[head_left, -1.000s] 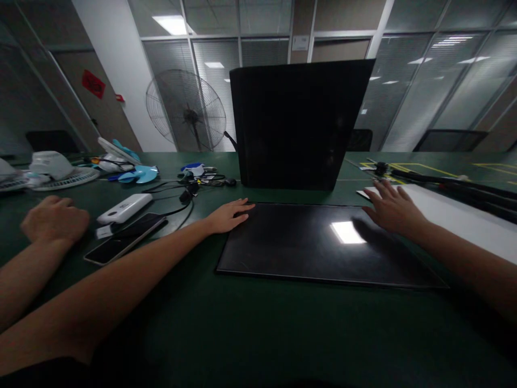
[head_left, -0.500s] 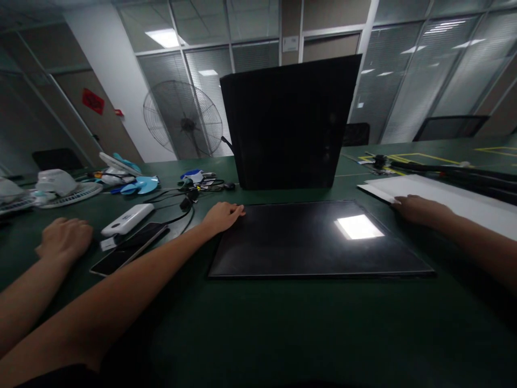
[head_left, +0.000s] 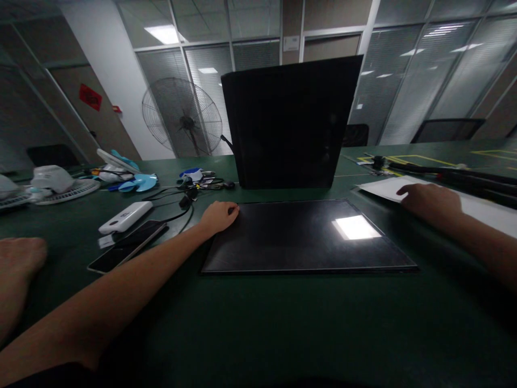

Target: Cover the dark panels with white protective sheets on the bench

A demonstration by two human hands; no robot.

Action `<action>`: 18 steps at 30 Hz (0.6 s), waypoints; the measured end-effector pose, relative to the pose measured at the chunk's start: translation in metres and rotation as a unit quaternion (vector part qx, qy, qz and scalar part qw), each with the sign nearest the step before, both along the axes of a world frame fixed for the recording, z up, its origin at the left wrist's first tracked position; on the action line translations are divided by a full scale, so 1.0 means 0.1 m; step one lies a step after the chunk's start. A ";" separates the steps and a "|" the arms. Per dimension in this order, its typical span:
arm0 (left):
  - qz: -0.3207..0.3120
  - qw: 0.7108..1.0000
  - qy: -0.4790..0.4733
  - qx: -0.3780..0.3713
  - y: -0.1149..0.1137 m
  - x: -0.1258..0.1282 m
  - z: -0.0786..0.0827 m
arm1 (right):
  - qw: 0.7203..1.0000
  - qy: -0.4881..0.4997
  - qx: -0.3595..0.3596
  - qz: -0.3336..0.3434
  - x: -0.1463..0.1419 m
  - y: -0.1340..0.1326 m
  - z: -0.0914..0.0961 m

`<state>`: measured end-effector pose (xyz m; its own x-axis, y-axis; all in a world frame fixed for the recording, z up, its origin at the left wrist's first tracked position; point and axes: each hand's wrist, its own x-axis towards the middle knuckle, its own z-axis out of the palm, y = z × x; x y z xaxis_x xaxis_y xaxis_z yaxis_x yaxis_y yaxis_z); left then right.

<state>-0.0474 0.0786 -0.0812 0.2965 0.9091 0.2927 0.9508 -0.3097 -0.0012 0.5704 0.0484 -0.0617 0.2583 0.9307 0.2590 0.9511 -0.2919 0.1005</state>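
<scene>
A flat black display panel (head_left: 278, 237) lies on the green table in front of me, with a ceiling light mirrored in it. At its far left corner, my left hand (head_left: 220, 215) rests with curled fingers closed on the edge. To the right, my right hand (head_left: 430, 202) lies over a white sheet (head_left: 382, 187), its fingers extended across the surface near the left end. Behind the panel stands a large black box-like object (head_left: 291, 124).
Another person's hand (head_left: 22, 258) is at the left edge. A phone (head_left: 127, 246), a white device (head_left: 126, 217), cables (head_left: 188, 199) and white fan parts (head_left: 52, 180) lie to the left. Black cables (head_left: 464, 178) lie behind the sheet.
The display panel has shifted a little left with my left hand. My right hand has moved up and over the white sheet from its edge. The other person's hand has moved left.
</scene>
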 end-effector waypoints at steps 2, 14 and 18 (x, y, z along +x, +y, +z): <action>0.002 1.000 -0.002 0.000 -0.01 -0.01 0.01 | 1.000 0.003 -0.013 -0.013 -0.11 -0.05 0.05; -0.007 1.000 -0.013 -0.002 0.00 -0.10 -0.02 | 0.928 -0.051 -0.025 0.369 -1.64 -0.68 0.01; 0.002 1.000 -0.019 -0.010 -0.04 -0.03 0.02 | 0.853 0.093 -0.070 0.509 -1.89 -0.97 -0.01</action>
<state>-0.0506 0.0746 -0.0789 0.2825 0.9156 0.2863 0.9511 -0.3063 0.0411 0.3814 -0.0484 -0.0626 -0.6769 0.7164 0.1691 0.7084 0.6964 -0.1146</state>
